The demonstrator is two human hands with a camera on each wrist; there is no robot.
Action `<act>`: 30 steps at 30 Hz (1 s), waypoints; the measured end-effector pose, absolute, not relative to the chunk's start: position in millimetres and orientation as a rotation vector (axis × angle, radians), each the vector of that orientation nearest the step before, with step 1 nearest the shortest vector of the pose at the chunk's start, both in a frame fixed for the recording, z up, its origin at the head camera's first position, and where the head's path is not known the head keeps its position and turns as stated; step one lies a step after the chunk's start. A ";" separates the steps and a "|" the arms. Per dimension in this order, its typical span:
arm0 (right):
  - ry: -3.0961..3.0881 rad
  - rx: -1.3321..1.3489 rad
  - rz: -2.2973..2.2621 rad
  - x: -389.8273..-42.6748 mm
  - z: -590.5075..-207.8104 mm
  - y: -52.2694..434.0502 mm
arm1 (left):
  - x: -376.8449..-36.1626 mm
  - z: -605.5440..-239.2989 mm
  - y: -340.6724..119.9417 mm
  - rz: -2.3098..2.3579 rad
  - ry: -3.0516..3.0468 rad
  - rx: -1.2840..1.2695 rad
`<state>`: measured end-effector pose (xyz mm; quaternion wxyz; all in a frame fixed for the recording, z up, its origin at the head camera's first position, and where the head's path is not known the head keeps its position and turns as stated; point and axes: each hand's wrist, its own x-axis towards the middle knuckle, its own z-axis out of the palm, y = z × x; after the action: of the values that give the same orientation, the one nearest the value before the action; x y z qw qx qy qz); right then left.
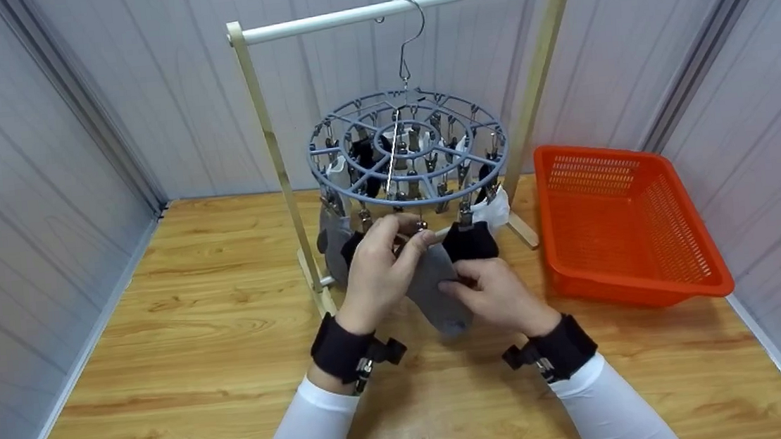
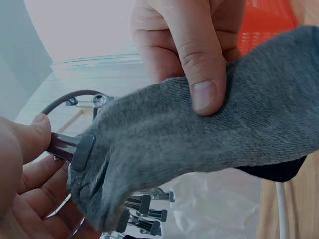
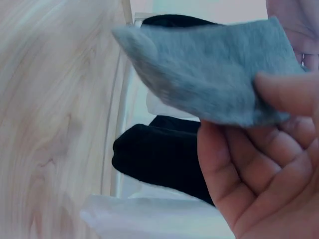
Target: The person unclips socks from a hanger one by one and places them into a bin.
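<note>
A grey sock [image 1: 435, 286] hangs at the front of a round blue-grey clip hanger [image 1: 414, 202]. In the left wrist view a dark clip [image 2: 72, 149] bites the sock's cuff. My left hand [image 1: 381, 270] pinches that clip's outer end between thumb and fingers. Lower down, my right hand [image 1: 499, 295] holds the side of the sock, its thumb [image 2: 204, 84] flat on the fabric. The sock's toe dangles free in the head view. Black socks [image 1: 470, 241] are clipped on either side of it, partly behind the hands.
The hanger's hook [image 1: 413, 33] sits on the white bar [image 1: 344, 17] of a wooden stand [image 1: 275, 152]. White and grey socks [image 1: 340, 245] hang around the ring. An orange basket [image 1: 623, 291] stands right of the stand on the wooden table [image 1: 184, 365].
</note>
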<state>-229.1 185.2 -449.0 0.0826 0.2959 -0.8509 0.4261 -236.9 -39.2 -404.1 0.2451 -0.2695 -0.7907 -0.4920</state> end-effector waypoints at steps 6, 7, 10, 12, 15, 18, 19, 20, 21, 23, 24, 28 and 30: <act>-2.509 0.922 1.325 -227.8 -447.6 187.5 | -234.8 -404.2 -37.1 -1.524 -2.137 -0.694; -2.497 0.922 1.325 -227.8 -447.9 187.9 | -234.5 -404.5 -36.7 -1.545 -2.132 -0.688; -2.468 0.920 1.342 -227.6 -448.4 189.0 | -233.1 -404.9 -35.7 -1.610 -2.108 -0.666; -2.454 0.919 1.356 -227.7 -448.3 189.5 | -232.6 -405.3 -35.3 -1.644 -2.086 -0.653; -2.440 0.923 1.364 -228.0 -447.4 190.3 | -232.1 -405.4 -34.5 -1.673 -2.051 -0.642; -2.442 0.915 1.360 -229.6 -446.4 192.2 | -232.2 -405.1 -33.4 -1.681 -2.017 -0.641; -2.445 0.910 1.361 -229.8 -445.8 192.9 | -232.4 -405.2 -33.0 -1.685 -2.006 -0.641; -2.449 0.902 1.361 -230.0 -445.1 193.7 | -232.4 -405.3 -32.5 -1.688 -1.995 -0.641; -2.452 0.895 1.363 -229.8 -443.9 194.3 | -232.3 -405.2 -32.2 -1.689 -1.986 -0.641; -2.460 0.877 1.351 -229.3 -441.7 195.7 | -232.5 -405.6 -31.5 -1.697 -1.972 -0.644; -2.461 0.874 1.346 -228.8 -440.6 196.5 | -232.8 -406.2 -31.2 -1.701 -1.965 -0.645; -2.462 0.881 1.309 -228.2 -437.3 199.5 | -233.1 -407.9 -29.9 -1.711 -1.956 -0.643; -2.460 0.895 1.296 -228.6 -436.5 201.2 | -233.6 -409.1 -28.9 -1.716 -1.955 -0.634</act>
<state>-228.6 201.2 -436.5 0.1102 0.3047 -0.8370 0.4409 -233.6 -28.9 -409.1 0.2299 -0.2303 -0.7108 -0.6236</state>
